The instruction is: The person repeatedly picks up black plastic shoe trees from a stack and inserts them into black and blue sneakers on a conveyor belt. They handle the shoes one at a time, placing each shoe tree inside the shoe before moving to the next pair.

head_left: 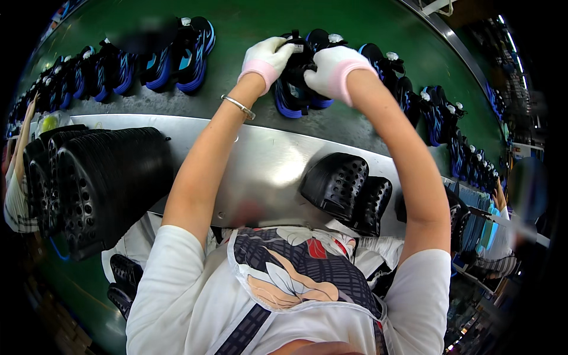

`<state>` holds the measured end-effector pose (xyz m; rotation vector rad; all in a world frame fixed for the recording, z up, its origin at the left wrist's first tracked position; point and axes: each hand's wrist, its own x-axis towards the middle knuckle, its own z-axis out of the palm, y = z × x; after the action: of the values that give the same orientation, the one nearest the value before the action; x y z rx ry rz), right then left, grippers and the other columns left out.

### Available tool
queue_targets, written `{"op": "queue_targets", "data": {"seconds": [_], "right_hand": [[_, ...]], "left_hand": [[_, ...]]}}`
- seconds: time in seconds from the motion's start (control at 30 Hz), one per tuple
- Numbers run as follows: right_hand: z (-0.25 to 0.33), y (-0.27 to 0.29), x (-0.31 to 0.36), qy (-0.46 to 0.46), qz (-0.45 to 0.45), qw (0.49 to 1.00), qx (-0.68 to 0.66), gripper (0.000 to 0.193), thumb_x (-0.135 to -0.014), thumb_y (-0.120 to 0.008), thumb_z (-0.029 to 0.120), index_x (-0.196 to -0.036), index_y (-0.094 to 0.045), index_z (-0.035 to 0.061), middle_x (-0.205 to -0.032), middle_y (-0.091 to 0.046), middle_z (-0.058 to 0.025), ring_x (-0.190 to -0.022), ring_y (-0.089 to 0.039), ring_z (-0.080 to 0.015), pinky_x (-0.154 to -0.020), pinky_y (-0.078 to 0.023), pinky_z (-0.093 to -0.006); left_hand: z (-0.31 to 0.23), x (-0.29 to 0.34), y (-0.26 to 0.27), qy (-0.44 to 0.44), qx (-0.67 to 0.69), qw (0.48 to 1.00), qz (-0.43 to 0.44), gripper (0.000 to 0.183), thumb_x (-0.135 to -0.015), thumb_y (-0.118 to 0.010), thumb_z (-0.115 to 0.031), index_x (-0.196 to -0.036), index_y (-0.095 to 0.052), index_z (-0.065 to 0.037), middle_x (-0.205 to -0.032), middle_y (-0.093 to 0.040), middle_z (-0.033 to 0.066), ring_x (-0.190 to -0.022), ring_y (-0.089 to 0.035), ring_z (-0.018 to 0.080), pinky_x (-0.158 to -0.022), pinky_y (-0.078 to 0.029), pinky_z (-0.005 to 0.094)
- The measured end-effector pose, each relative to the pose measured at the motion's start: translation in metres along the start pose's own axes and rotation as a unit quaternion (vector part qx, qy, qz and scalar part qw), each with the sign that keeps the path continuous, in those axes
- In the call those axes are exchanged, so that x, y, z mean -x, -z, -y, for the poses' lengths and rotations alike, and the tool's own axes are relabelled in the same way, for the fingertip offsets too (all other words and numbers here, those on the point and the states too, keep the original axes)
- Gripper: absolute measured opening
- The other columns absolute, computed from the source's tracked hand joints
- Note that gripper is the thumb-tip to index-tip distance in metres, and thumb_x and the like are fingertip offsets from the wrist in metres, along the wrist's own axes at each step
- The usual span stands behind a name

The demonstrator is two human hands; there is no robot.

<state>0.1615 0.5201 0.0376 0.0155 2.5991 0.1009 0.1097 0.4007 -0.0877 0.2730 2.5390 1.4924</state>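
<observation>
At the top centre, a black sports shoe (288, 105) with a blue sole is between my hands on the green conveyor belt. My left hand (269, 58), in a white glove with a pink cuff, pinches the shoe's upper near a small white label. My right hand (338, 70), gloved the same way, is closed on the other side of the shoe's opening, its thumb toward me. Some of its fingertips are hidden behind the upper. A matching shoe (318, 39) stands right behind, partly covered by my right hand.
Rows of similar shoes (195, 56) line the belt (248, 21) on both sides. Along its near edge runs a metal ledge (266, 160). A long stack of black perforated plastic shells (112, 177) sits left, a smaller stack (343, 186) right. Other people's arms show at both rims.
</observation>
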Motion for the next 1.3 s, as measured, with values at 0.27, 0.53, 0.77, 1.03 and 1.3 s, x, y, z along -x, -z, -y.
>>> {"op": "queue_targets", "data": {"seconds": [0.27,0.53,0.77,1.03,1.3], "right_hand": [[0.046,-0.052,-0.041,-0.055,-0.086,0.994,-0.028,0.022,-0.087,-0.055,0.008,-0.104,-0.066,0.0002,-0.106,-0.068,-0.0188,-0.096,-0.068,-0.0323,-0.079,-0.056,-0.0405],[0.016,-0.031,-0.026,0.03,-0.079,0.995,0.05,0.032,-0.09,-0.057,0.033,-0.1,-0.067,0.0047,-0.103,-0.068,-0.0183,-0.098,-0.065,-0.0341,-0.086,-0.051,-0.042],[0.038,-0.023,-0.032,0.045,-0.034,0.977,0.206,0.03,-0.088,-0.061,0.037,-0.095,-0.072,0.0102,-0.098,-0.071,-0.0121,-0.094,-0.069,-0.0282,-0.079,-0.054,-0.0401],[0.037,-0.026,-0.057,0.038,-0.019,0.98,0.197,0.025,-0.092,-0.054,0.028,-0.098,-0.073,0.0131,-0.103,-0.071,-0.0097,-0.097,-0.068,-0.0262,-0.079,-0.054,-0.0385],[0.026,-0.044,-0.023,0.039,-0.133,0.985,0.098,0.03,-0.092,-0.053,0.031,-0.097,-0.072,0.009,-0.099,-0.071,-0.0143,-0.093,-0.068,-0.0308,-0.08,-0.053,-0.0423]], "left_hand": [[0.011,0.051,0.004,-0.072,0.078,0.984,-0.143,0.024,-0.088,-0.061,-0.018,-0.105,-0.066,-0.002,-0.104,-0.068,0.0159,-0.096,-0.066,0.0274,-0.086,-0.051,0.0333],[0.002,0.107,-0.013,-0.222,-0.102,0.969,0.024,0.036,-0.075,-0.068,-0.037,-0.093,-0.061,-0.007,-0.098,-0.059,0.0132,-0.09,-0.055,0.0331,-0.08,-0.049,0.044],[-0.006,0.08,-0.023,-0.053,-0.25,0.939,0.228,0.03,-0.079,-0.064,-0.033,-0.09,-0.07,-0.005,-0.095,-0.066,0.0134,-0.088,-0.065,0.0318,-0.076,-0.053,0.043],[0.008,0.06,-0.046,-0.035,-0.292,0.923,0.249,0.027,-0.081,-0.062,-0.031,-0.091,-0.072,-0.007,-0.086,-0.07,0.0129,-0.081,-0.068,0.0326,-0.072,-0.054,0.0425],[-0.004,0.091,-0.03,-0.067,-0.287,0.938,0.182,0.025,-0.081,-0.064,-0.028,-0.094,-0.069,-0.007,-0.1,-0.066,0.0128,-0.091,-0.065,0.0314,-0.077,-0.054,0.0419]]}}
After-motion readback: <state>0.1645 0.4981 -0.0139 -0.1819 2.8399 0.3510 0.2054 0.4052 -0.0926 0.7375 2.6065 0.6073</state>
